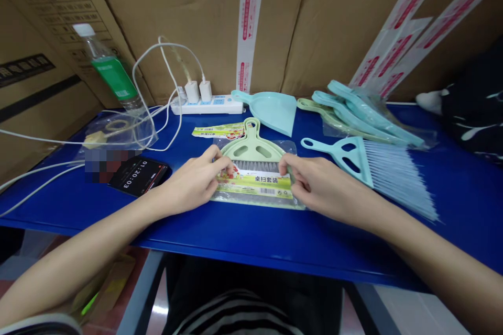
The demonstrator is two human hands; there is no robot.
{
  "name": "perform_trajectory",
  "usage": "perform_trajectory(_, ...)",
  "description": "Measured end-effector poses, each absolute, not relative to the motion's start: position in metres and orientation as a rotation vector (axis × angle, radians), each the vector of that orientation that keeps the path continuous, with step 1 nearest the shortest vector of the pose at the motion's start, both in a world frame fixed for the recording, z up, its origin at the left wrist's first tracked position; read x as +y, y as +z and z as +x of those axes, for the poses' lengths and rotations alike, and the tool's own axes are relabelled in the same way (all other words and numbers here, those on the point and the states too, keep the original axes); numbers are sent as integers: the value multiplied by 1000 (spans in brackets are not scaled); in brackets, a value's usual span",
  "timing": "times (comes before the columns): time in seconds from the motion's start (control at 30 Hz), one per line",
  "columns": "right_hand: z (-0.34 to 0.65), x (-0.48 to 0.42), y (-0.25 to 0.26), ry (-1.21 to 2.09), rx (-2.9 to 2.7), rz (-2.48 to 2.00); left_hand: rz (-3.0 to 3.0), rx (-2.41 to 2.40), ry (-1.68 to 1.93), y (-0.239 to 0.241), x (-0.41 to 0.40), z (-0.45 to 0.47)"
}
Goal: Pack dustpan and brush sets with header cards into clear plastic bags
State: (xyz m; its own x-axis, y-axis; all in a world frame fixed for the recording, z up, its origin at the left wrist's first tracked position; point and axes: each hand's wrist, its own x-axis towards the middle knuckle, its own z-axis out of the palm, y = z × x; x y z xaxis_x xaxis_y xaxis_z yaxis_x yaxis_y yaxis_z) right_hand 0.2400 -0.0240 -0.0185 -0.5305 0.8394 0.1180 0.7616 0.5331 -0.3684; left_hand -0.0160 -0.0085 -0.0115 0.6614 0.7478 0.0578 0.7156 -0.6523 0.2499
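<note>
A green dustpan and brush set (254, 153) in a clear plastic bag lies flat on the blue table, handle pointing away from me. A yellow and white printed label crosses its lower half. My left hand (202, 178) has its fingers curled on the bag's left edge. On the opposite edge, my right hand (310, 178) pinches the plastic. Just right of that hand lies a loose light-blue brush (353, 159) with its bristles to the right. A light-blue dustpan (273, 109) rests behind the bagged set, and a loose printed label (212, 130) is at its upper left.
Several bagged dustpan sets (361, 115) are stacked at the back right. A white power strip (220, 105) with chargers and cables stands at the back. To the left are a phone (139, 175), a tape roll in plastic (118, 126) and a bottle (112, 76). Cardboard (196, 5) walls the back.
</note>
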Motion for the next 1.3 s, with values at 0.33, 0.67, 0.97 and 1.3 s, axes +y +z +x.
perform_trajectory(0.33,240,-25,-17,392,-2487,-1388,2728,1230,186,-9,-9,-14)
perform_trajectory(0.67,238,-24,-21,331,-2502,-1273,2723,1256,122,-6,-11,-12)
perform_trajectory(0.97,235,-24,-26,229,-2464,-1219,2622,1223,189,-10,-6,-15)
perform_trajectory(1.3,238,-20,-27,131,-2496,-1182,2932,1058,156,-13,-17,-9)
